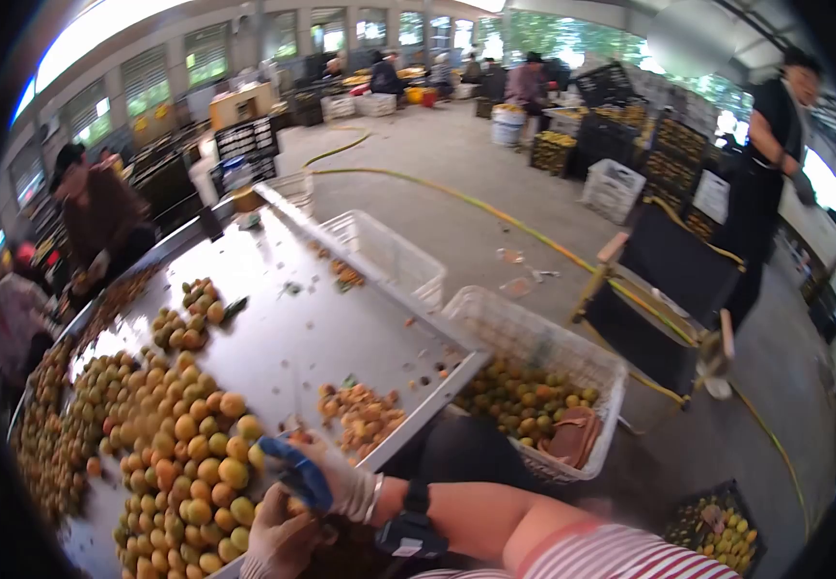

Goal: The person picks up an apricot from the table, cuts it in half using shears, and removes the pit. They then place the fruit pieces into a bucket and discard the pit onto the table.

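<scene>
At the near edge of a metal sorting table (292, 333), both my hands wear pale gloves. My right hand (345, 478), with a black watch on the wrist, is closed round a blue tool (299, 473) whose exact kind I cannot make out. Just below it, my left hand (281, 540) is curled, with a bit of orange fruit showing at its fingers, mostly hidden. Left of my hands lies a big heap of yellow-green and orange round fruit (186, 454). Beyond my right hand sits a small pile of orange fruit pieces (360, 417).
A white crate (534, 333) of fruit, with a brown pouch (572, 436) on top, stands right of the table. Farther right are a black folding chair (678, 265), a standing person (775, 154) and a dark fruit crate (722, 531). A yellow hose (476, 201) crosses the floor.
</scene>
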Tool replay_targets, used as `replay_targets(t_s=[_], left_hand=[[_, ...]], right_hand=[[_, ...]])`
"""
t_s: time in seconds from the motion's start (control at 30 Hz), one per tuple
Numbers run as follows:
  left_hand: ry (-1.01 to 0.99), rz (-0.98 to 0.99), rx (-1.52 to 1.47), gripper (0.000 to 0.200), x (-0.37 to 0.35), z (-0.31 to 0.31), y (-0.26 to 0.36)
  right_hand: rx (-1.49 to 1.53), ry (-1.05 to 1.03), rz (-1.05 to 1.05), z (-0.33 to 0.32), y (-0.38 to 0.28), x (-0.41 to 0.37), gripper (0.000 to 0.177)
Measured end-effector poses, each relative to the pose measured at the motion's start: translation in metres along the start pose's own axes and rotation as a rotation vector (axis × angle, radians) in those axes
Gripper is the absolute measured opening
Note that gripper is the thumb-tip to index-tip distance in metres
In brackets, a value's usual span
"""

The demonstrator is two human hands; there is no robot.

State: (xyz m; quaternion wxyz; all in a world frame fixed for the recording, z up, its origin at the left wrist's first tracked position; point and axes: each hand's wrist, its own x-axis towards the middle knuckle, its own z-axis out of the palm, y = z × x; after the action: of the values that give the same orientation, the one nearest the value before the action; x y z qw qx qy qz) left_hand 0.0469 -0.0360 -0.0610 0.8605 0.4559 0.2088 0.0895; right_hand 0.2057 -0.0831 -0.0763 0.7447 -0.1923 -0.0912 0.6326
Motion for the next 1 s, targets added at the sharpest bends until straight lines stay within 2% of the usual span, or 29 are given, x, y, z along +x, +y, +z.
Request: replay_targets(t_s=[0.03,0.07,0.1,0.13,0.17,0.2,0.27,0.37,0.4,0.43,0.47,0.5,0.57,0.6,0.63,0.67,0.7,0.77,0.8,0.83,0.87,0.93,1.0], left_hand=[[0.014,0.015,-0.014,0.045,0.002,-0.004,-0.007],[0.081,0.020,0.072,0.042,0.002,-0.005,-0.010],[0.143,0.014,0.156,0.040,0.001,-0.002,-0.008],[0.192,0.003,0.285,0.041,-0.002,0.007,0.000],[0.231,-0.024,0.415,0.042,-0.004,0.014,0.006],[0.239,-0.028,0.420,0.045,-0.004,0.014,0.006],[0.232,-0.005,0.452,0.052,-0.004,0.010,0.001],[0.258,0.084,0.577,0.056,-0.003,0.009,-0.004],[0.266,0.222,0.727,0.054,-0.003,0.010,-0.004],[0.269,0.360,0.876,0.053,-0.002,0.012,-0.003],[0.291,0.260,0.986,0.059,0.001,0.008,-0.003],[0.299,0.256,0.986,0.059,0.002,0.004,-0.006],[0.312,0.247,1.040,0.059,0.002,-0.001,-0.011],[0.339,0.294,1.028,0.058,0.001,0.002,-0.006],[0.341,0.295,1.028,0.058,-0.001,0.006,0.001],[0.367,0.211,0.936,0.055,-0.006,0.011,0.010],[0.391,0.129,0.843,0.052,-0.011,0.019,0.022],[0.384,0.133,0.843,0.049,-0.013,0.017,0.027],[0.286,0.204,0.688,0.047,-0.010,0.010,0.023],[0.187,0.272,0.531,0.046,-0.008,0.004,0.021],[0.187,0.273,0.530,0.046,-0.009,0.000,0.019],[0.125,0.061,0.229,0.040,-0.014,0.004,0.029],[0.046,0.022,0.158,0.041,-0.016,0.003,0.031]], right_hand=[[-0.021,0.046,0.025,-0.001,0.002,0.000,0.020],[0.001,0.155,0.050,0.012,0.002,-0.003,0.020],[0.006,0.076,0.070,0.003,0.005,-0.002,0.019],[-0.030,0.094,0.107,0.008,0.002,-0.006,0.017],[-0.044,0.205,0.080,0.021,0.003,-0.009,0.016],[-0.133,0.079,0.038,0.017,0.004,-0.008,0.014],[-0.286,0.088,-0.089,0.023,0.011,-0.013,0.011],[-0.411,0.039,-0.103,0.023,0.013,-0.012,0.009],[-0.408,0.031,-0.092,0.023,0.015,-0.011,0.009],[-0.625,0.034,-0.176,0.023,0.017,-0.011,0.007],[-0.839,0.032,-0.256,0.024,0.022,-0.011,0.006],[-0.836,0.028,-0.249,0.023,0.025,-0.011,0.006],[-0.923,-0.001,-0.382,0.019,0.029,-0.008,0.013],[-0.921,-0.005,-0.382,0.023,0.027,-0.009,0.013],[-0.505,0.106,-0.211,0.030,0.021,-0.012,0.020],[-0.088,0.210,-0.037,0.034,0.016,-0.013,0.027],[-0.275,0.099,-0.092,0.032,0.008,-0.012,0.040],[-0.444,-0.088,-0.231,0.026,-0.005,-0.008,0.041],[-0.479,-0.067,-0.294,0.031,-0.007,-0.010,0.044],[-0.480,-0.068,-0.295,0.033,-0.011,-0.012,0.044],[-0.422,-0.103,-0.309,0.035,-0.015,-0.014,0.044],[-0.275,-0.177,-0.339,0.040,-0.024,-0.018,0.045],[-0.306,-0.244,-0.374,0.047,-0.032,-0.021,0.046]])
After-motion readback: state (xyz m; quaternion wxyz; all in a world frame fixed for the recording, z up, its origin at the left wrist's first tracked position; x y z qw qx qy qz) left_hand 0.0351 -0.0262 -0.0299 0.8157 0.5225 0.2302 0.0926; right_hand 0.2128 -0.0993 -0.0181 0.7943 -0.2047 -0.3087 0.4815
